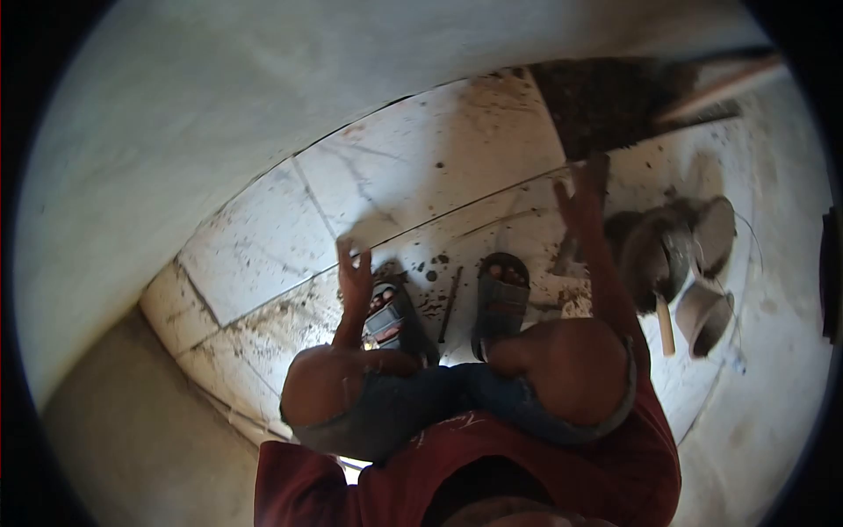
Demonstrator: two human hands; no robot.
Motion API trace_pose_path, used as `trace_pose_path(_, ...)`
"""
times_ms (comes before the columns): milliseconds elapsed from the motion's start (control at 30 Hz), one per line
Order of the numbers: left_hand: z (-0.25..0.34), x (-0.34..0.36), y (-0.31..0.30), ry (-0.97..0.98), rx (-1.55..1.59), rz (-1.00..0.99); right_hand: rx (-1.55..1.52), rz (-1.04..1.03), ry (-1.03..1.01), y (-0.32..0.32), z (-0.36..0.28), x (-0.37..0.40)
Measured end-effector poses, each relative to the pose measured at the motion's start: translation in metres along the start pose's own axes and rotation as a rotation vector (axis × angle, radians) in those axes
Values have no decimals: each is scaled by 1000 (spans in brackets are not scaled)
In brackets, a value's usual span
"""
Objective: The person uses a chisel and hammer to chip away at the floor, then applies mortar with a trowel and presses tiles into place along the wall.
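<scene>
The tiles (421, 176) lie under and ahead of both your hands as you squat on them. Your left hand (355, 279) hovers just above a tile joint, fingers spread, holding nothing. Your right hand (580, 206) reaches further out, with the dark mortar patch (606, 105) just beyond its fingertips; I cannot tell whether it grips anything.

This looks like work at the edge of the tiling, where tile meets mortar. A next move there calls for a steady forward lean behind the right hand.

Close to the right of that hand sit pans (663, 255) and a hammer (665, 327). Left of the left hand, the tiles run on to the wall (176, 114), giving room to move. Your sandals (502, 303) sit between the hands, nearer you.
</scene>
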State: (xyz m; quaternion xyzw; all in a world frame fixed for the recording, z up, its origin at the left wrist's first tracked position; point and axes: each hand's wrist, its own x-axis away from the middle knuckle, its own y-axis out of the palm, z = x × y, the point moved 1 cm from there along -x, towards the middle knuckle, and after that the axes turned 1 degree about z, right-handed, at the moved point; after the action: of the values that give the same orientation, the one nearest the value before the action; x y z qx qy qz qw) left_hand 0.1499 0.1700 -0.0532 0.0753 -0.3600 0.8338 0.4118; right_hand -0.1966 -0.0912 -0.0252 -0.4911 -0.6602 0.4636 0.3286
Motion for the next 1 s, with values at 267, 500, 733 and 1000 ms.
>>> trace_pose_path(267,15,17,-8,-114,-87,-32,164,-62,-80,75,22,-53)
trace_pose_path(500,-11,39,-10,63,-277,-153,60,-108,81,44,9,-53)
trace_pose_path(733,-9,38,-17,6,-611,-143,249,-142,69,64,36,-62)
trace_pose_path(1000,-3,27,-26,44,-679,-142,326,-434,252,34,28,-85)
